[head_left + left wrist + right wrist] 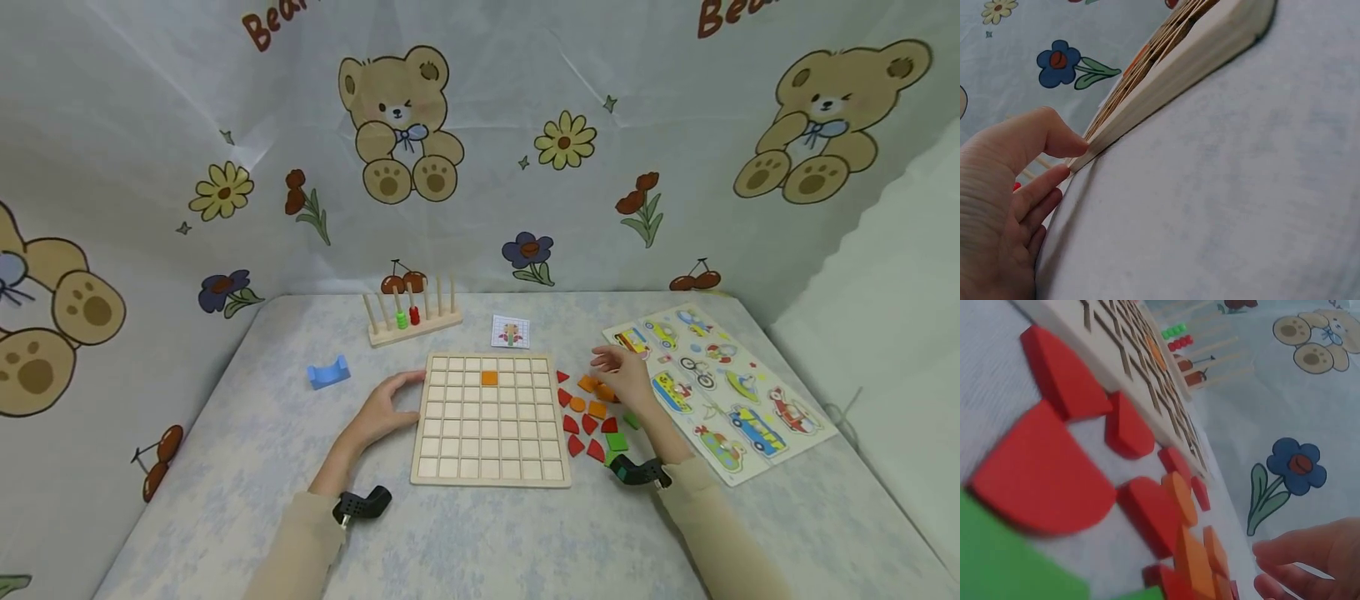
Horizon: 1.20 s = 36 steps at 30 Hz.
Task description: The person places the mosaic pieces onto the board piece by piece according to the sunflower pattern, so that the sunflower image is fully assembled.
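Note:
A wooden grid board (491, 482) lies on the table, with one orange square piece (489, 378) in a cell near its top. Against the board's left edge rest the fingers and thumb of my left hand (381, 414), spread apart along the rim; the left wrist view shows the fingertips right at the frame (1166, 94). My right hand (626, 377) is over the loose pieces to the board's right, fingers loosely bent with nothing visible in them. Under and beside it are orange squares (597, 409), an orange round piece (577, 404), red quarter-round pieces (1047, 472) and green squares (617, 442).
A picture card (511, 332) lies behind the board. Left of it stands a wooden peg rack (416, 327) with green and red beads. A blue curved block (328, 372) sits at the left. A vehicle puzzle board (720, 387) lies at the right, close by my right forearm.

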Motion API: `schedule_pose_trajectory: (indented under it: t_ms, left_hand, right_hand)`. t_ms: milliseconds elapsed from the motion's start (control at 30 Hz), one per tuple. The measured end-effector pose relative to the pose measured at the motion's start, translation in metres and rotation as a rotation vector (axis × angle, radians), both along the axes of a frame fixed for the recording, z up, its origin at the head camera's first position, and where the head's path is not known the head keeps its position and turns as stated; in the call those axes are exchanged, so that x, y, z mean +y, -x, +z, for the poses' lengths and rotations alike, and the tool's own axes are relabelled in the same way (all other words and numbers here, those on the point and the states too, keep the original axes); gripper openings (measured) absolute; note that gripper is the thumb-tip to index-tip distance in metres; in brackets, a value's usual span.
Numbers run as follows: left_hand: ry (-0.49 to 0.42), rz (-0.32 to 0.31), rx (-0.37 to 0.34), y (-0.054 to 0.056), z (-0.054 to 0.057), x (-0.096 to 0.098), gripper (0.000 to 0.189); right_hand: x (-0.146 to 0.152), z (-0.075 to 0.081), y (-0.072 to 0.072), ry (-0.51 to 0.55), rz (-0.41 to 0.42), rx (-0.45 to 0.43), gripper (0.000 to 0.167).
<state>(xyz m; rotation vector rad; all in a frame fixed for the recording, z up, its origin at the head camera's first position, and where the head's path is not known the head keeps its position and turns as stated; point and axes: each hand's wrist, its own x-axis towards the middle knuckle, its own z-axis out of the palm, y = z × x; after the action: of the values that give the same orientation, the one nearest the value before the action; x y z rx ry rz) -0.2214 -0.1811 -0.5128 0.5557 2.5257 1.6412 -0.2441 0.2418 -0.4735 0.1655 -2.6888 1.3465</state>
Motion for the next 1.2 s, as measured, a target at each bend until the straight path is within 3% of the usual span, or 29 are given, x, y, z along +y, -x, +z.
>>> schedule_pose_trajectory:
  t_ms: [167, 500, 833, 1200]
  left_hand:
    - [-0.005, -0.002, -0.001, -0.003, -0.001, -0.001, 0.068]
    - [-0.001, -0.01, 0.009, -0.004, -0.003, 0.001, 0.068]
    - [-0.015, -0.001, 0.002, -0.004, -0.007, 0.001, 0.067]
    - [0.012, 0.0, 0.008, 0.0, -0.001, 0.0, 0.067]
  right_hand:
    - [0.012, -0.007, -0.005, -0.04, 0.018, -0.05, 0.038]
    - [0.024, -0.02, -0.001, -0.061, -0.016, -0.009, 0.035]
    - [0.022, -0.02, -0.005, -0.086, -0.024, -0.02, 0.037]
    - [0.015, -0.014, -0.004, -0.099, -0.04, 0.013, 0.035]
